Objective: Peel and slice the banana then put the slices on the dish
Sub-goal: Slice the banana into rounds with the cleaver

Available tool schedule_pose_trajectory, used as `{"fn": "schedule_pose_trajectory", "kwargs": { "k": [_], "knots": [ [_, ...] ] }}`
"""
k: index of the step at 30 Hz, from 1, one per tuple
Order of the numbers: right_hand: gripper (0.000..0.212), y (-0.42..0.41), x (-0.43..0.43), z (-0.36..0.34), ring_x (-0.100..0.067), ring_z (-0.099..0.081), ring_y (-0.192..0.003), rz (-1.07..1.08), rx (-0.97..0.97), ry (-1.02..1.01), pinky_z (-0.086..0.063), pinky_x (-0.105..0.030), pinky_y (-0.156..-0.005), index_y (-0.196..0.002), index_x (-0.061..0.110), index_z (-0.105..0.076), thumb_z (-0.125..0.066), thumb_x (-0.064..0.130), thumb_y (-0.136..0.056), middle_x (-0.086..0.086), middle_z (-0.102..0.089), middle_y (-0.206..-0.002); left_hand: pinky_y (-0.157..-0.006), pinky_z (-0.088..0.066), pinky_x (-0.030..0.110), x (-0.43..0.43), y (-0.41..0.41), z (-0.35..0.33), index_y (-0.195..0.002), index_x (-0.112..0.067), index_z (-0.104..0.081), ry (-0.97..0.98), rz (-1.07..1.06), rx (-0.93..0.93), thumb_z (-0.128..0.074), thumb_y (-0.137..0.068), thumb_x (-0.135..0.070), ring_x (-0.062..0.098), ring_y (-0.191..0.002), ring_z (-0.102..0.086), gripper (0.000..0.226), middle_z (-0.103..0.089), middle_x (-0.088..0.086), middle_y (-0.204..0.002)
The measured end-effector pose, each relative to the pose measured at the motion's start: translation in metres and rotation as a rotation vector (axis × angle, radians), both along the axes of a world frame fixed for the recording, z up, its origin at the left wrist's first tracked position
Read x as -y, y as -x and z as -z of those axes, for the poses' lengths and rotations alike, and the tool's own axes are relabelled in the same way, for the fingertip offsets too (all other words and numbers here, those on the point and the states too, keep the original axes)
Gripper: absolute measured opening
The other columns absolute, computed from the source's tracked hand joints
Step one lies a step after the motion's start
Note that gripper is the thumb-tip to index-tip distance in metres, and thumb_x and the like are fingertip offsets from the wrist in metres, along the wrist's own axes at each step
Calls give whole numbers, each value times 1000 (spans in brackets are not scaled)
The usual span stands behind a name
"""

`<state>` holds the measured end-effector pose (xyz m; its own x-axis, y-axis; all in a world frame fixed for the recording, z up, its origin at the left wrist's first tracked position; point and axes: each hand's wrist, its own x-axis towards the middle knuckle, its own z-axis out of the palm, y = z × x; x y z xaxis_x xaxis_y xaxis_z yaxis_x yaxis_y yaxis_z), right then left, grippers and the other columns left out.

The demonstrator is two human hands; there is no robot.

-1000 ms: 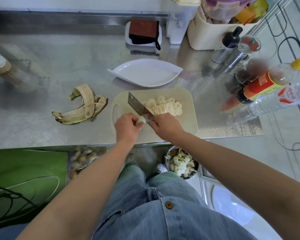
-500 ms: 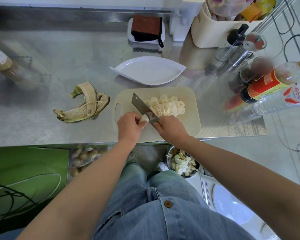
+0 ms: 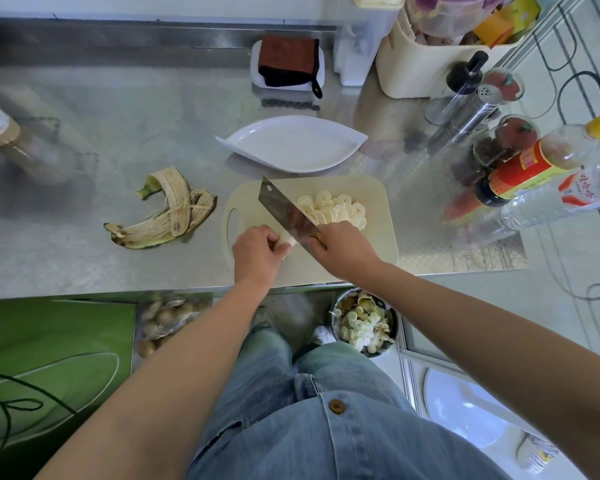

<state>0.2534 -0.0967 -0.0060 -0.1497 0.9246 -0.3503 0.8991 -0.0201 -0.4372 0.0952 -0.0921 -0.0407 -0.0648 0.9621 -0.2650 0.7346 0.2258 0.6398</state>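
On the cream cutting board (image 3: 371, 192) lies a pile of several banana slices (image 3: 333, 207). My left hand (image 3: 257, 252) grips the short banana stub (image 3: 286, 241) near the board's front left. My right hand (image 3: 343, 251) holds the handle of a cleaver (image 3: 286, 211), whose blade slants over the board right beside the stub. The white leaf-shaped dish (image 3: 291, 143) stands just behind the board with nothing on it. The banana peel (image 3: 167, 213) lies on the steel counter to the left.
Bottles and spice jars (image 3: 520, 161) crowd the counter's right side. A cream bin (image 3: 420, 64) and a cloth on a white tray (image 3: 288, 62) stand at the back. A jar (image 3: 11, 140) is at far left. A bowl of scraps (image 3: 364, 323) sits on the floor.
The cleaver has lifted slightly and its blade tip now reaches farther back on the board. My left hand still grips the stub. The view has shifted a little.
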Motion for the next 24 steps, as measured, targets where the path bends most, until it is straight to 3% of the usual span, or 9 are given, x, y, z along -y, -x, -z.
{"fn": "schedule_pose_trajectory", "kwargs": {
  "k": [4,14,20,24],
  "knots": [
    [34,1,1,3,-26,-46,-57,2,-11,2,-25,-29,-46,-68,14,-45,-46,31,-97,-2,-42,-57,-71,-47,30,0,0,0,-82,-13,-71,-3,-6,0,-76,-76,-25,20,-74,-64,14,-71,1,-79],
    [34,13,4,27,-27,-49,-62,19,15,43,-34,-32,-56,-73,12,-49,-43,35,-98,1,-40,-57,-70,-47,32,0,0,-3,-79,-13,-70,-5,-8,24,-78,-75,-24,20,-70,-62,14,-69,2,-75],
    [34,5,6,20,-27,-54,-63,29,-41,-15,-44,-34,-56,-81,11,-61,-42,35,-97,-6,-56,-66,-68,-48,30,0,1,-1,-79,-14,-71,3,-13,28,-78,-75,-25,19,-70,-63,14,-70,1,-76],
    [42,0,1,5,-24,-42,-53,42,-54,-17,-30,-30,-49,-56,23,-35,-46,33,-96,-2,-43,-54,-68,-46,28,1,0,-2,-79,-13,-71,-3,-14,28,-77,-76,-24,18,-71,-63,13,-71,1,-77]
  ]
}}
